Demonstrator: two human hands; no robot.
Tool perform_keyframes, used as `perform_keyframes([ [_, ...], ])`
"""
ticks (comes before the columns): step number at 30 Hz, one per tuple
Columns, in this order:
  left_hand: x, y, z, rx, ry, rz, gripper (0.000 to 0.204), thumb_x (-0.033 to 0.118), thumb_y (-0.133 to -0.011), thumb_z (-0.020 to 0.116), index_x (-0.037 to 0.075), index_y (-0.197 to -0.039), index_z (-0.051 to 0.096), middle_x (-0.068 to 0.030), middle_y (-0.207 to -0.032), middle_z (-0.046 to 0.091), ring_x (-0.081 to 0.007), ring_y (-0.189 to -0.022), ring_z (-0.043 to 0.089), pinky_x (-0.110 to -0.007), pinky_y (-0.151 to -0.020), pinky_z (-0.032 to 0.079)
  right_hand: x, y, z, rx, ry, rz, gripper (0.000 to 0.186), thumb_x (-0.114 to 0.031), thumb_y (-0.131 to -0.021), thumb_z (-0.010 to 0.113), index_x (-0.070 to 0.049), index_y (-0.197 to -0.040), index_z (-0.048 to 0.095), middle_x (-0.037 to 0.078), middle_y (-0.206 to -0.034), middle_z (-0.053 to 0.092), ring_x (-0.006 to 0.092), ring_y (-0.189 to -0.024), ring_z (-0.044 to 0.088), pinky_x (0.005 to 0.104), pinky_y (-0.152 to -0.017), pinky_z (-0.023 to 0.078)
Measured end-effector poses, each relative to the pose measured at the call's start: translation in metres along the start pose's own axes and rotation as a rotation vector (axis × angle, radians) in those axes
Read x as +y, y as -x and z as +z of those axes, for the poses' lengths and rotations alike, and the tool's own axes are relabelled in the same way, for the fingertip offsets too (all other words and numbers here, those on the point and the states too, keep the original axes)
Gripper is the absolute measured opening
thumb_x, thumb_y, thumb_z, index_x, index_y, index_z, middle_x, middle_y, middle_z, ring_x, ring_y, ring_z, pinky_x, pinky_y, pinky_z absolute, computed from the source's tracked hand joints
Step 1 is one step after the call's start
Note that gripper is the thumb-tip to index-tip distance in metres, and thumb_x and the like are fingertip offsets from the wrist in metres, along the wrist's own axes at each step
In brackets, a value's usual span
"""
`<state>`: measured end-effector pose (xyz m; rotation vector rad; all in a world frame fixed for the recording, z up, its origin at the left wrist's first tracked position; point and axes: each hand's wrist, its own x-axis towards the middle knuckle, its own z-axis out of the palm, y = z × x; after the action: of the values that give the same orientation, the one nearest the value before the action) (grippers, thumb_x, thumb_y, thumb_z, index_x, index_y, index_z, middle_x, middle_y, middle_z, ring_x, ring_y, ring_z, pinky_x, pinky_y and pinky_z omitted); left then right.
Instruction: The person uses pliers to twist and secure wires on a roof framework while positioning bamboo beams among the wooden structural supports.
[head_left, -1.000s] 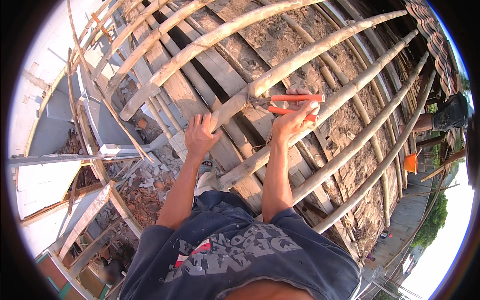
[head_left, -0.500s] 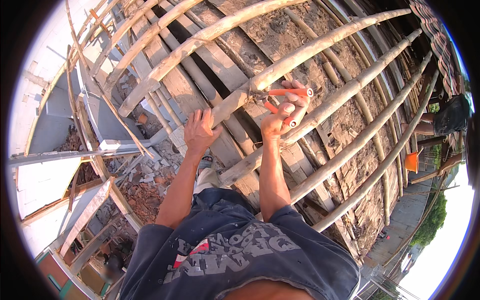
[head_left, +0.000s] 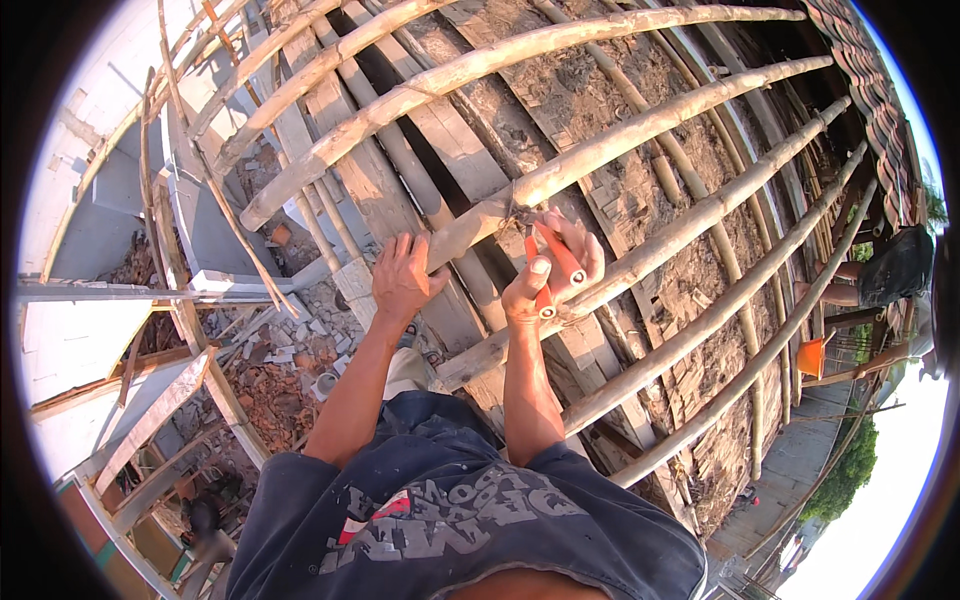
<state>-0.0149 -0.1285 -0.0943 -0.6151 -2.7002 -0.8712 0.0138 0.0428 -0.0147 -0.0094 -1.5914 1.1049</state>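
In my right hand (head_left: 527,290) is a pair of orange-handled pincers (head_left: 563,265), its two handles held between fingers and thumb. The pincers' head is at a dark wire tie (head_left: 517,208) wound around a pale round wooden pole (head_left: 600,150); whether the jaws bite the wire I cannot make out. My left hand (head_left: 403,280) lies over the near end of that same pole, fingers bent across it and thumb along its side.
Several more poles (head_left: 690,235) run side by side over old planks (head_left: 440,135) with dark gaps between them. Broken brick rubble (head_left: 275,395) lies below on the left. At the far right are another person's legs in dark shorts (head_left: 890,268), an orange container (head_left: 810,356) and roof tiles (head_left: 868,75).
The pincers' handles have swung from pointing right to pointing down toward me, and they are closer together. My right hand has turned with them. The left hand remains on the pole's end.
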Motion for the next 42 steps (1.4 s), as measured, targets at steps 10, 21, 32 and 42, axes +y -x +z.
perform_keyframes([
  [10, 0.0, 0.001, 0.001, 0.007, 0.0, -0.002, 0.059, 0.028, -0.064, 0.086, 0.004, -0.115, 0.068, -0.0121, -0.1, 0.059, -0.0326, -0.097, 0.061, -0.045, -0.082, 0.054, 0.001, -0.014, 0.005, -0.128, 0.034, -0.061, 0.032, -0.034, -0.101, 0.064, -0.004, -0.099, 0.052, 0.012, -0.093, 0.062, 0.0229, -0.08, 0.061, 0.0398, -0.077, 0.053],
  [21, -0.003, 0.007, 0.003, 0.009, 0.012, 0.019, 0.065, 0.03, -0.066, 0.087, 0.007, -0.123, 0.066, -0.0106, -0.106, 0.059, -0.0327, -0.1, 0.061, -0.045, -0.082, 0.054, -0.031, -0.057, -0.037, 0.148, -0.387, 0.708, 0.032, -0.033, -0.106, 0.058, -0.01, -0.087, 0.047, 0.002, -0.07, 0.047, 0.014, -0.06, 0.045, 0.0317, -0.06, 0.044],
  [32, -0.003, 0.004, 0.008, 0.06, 0.023, 0.091, 0.067, 0.028, -0.065, 0.088, 0.006, -0.123, 0.065, -0.0113, -0.104, 0.059, -0.0345, -0.099, 0.061, -0.048, -0.081, 0.053, -0.023, -0.068, -0.054, 0.401, -0.163, 0.458, 0.042, -0.044, -0.11, 0.049, -0.003, -0.104, 0.053, 0.017, -0.087, 0.069, 0.0237, -0.067, 0.071, 0.0332, -0.059, 0.057],
  [42, 0.001, 0.006, 0.006, 0.06, -0.004, 0.05, 0.067, 0.029, -0.065, 0.089, 0.006, -0.123, 0.066, -0.0112, -0.108, 0.061, -0.0338, -0.103, 0.062, -0.047, -0.083, 0.054, -0.001, -0.043, -0.025, 0.1, -0.141, 0.143, 0.041, -0.043, -0.11, 0.047, -0.004, -0.1, 0.053, 0.02, -0.125, 0.058, 0.0307, -0.109, 0.062, 0.0455, -0.098, 0.05],
])
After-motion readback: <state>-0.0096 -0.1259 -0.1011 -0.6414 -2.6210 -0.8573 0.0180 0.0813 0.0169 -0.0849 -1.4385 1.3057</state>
